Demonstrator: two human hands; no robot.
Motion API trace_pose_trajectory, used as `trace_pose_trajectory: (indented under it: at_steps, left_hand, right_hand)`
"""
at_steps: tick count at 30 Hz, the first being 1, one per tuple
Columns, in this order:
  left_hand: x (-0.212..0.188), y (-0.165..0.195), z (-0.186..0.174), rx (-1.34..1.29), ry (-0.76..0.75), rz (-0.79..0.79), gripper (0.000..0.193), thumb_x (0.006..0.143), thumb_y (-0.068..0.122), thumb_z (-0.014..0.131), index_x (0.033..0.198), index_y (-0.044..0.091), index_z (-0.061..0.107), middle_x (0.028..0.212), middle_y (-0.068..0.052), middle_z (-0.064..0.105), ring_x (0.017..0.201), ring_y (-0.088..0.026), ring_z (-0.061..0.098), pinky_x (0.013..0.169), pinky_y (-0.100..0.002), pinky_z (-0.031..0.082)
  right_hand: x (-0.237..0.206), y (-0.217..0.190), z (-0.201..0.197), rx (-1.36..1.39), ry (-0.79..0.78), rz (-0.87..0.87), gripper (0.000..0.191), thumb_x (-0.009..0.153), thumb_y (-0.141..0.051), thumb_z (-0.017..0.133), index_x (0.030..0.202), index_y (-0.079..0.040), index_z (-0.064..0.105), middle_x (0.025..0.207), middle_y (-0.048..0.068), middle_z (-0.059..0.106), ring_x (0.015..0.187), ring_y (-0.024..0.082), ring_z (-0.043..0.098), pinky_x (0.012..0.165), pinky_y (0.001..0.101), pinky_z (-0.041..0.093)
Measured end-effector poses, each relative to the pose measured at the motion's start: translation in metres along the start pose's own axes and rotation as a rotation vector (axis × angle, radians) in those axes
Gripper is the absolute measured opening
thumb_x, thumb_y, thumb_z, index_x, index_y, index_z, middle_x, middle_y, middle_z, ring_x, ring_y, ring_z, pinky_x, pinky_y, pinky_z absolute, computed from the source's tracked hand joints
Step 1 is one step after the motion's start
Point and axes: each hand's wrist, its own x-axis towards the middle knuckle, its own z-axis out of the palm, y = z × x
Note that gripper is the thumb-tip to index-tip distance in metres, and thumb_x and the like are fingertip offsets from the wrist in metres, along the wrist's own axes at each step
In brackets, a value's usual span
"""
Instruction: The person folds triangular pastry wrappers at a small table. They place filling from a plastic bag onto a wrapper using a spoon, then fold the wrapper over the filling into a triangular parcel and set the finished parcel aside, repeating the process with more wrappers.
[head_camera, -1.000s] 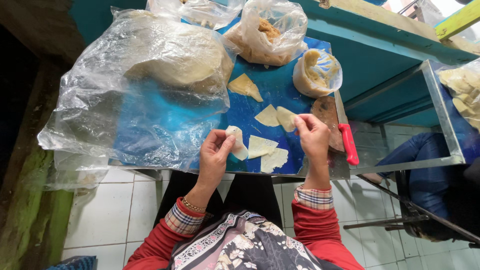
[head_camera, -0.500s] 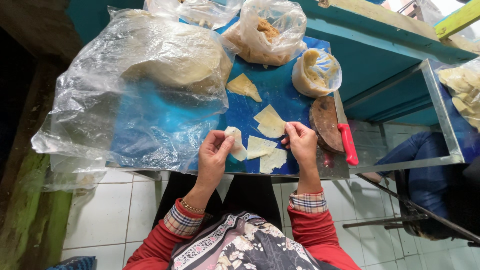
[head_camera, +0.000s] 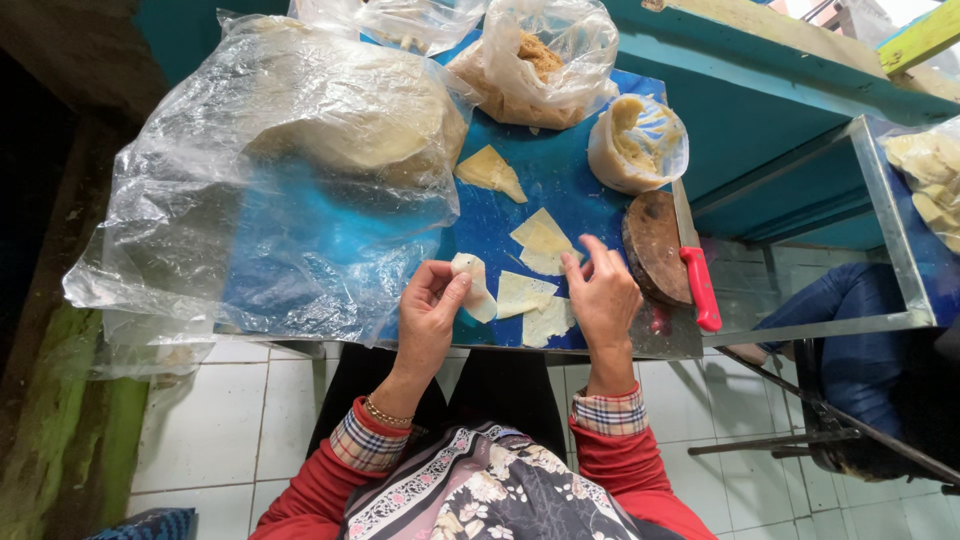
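Note:
My left hand (head_camera: 430, 305) pinches a small folded piece of pale dough (head_camera: 474, 285) at the near edge of the blue table (head_camera: 560, 180). My right hand (head_camera: 603, 292) hovers beside it with fingers spread, holding nothing, its fingertips over a flat dough sheet (head_camera: 543, 240). Two more cut sheets (head_camera: 530, 305) lie between my hands. Another triangular sheet (head_camera: 490, 170) lies further back.
A big clear plastic bag covering a dough mound (head_camera: 330, 130) fills the left side. Behind stand a bag of brown filling (head_camera: 540, 60) and a bagged tub of paste (head_camera: 638, 145). A round wooden block (head_camera: 655, 245) and a red-handled knife (head_camera: 697, 285) lie right. Another person's leg (head_camera: 860, 300) is at far right.
My right hand has drawn back from the sheets toward me and opened its fingers. My left hand has lifted the folded dough piece a little off the table.

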Motion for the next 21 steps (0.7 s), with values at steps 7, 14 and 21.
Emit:
trace_pose_trajectory:
  at_steps: [7, 14, 21]
  left_hand:
    - [0.0, 0.001, 0.001, -0.018, -0.012, 0.002, 0.01, 0.102, 0.011, 0.065, 0.107, 0.002, 0.064, 0.099, -0.002, 0.07, 0.088, -0.007, 0.066, 0.081, -0.023, 0.054]
    - [0.0, -0.002, -0.002, -0.051, -0.001, 0.01, 0.01, 0.101, 0.009, 0.065, 0.107, 0.001, 0.063, 0.099, -0.001, 0.069, 0.09, -0.006, 0.065, 0.082, -0.023, 0.054]
    - [0.003, -0.006, -0.002, -0.066, -0.006, -0.007, 0.009, 0.1, 0.009, 0.065, 0.105, 0.002, 0.063, 0.099, -0.001, 0.071, 0.087, -0.007, 0.066, 0.08, -0.023, 0.055]
  right_hand:
    - [-0.007, -0.019, -0.005, 0.303, -0.204, -0.296, 0.015, 0.088, -0.027, 0.077, 0.1, -0.017, 0.078, 0.091, 0.004, 0.066, 0.074, 0.022, 0.069, 0.063, 0.0359, 0.054]
    - [-0.011, -0.018, -0.012, 0.306, -0.269, -0.285, 0.012, 0.086, -0.022, 0.078, 0.094, -0.013, 0.075, 0.091, 0.003, 0.068, 0.068, 0.019, 0.063, 0.063, 0.0331, 0.051]
    - [0.009, -0.008, -0.015, 0.261, -0.198, -0.207, 0.013, 0.089, -0.022, 0.075, 0.097, -0.013, 0.075, 0.09, 0.001, 0.069, 0.068, 0.016, 0.064, 0.064, 0.032, 0.052]
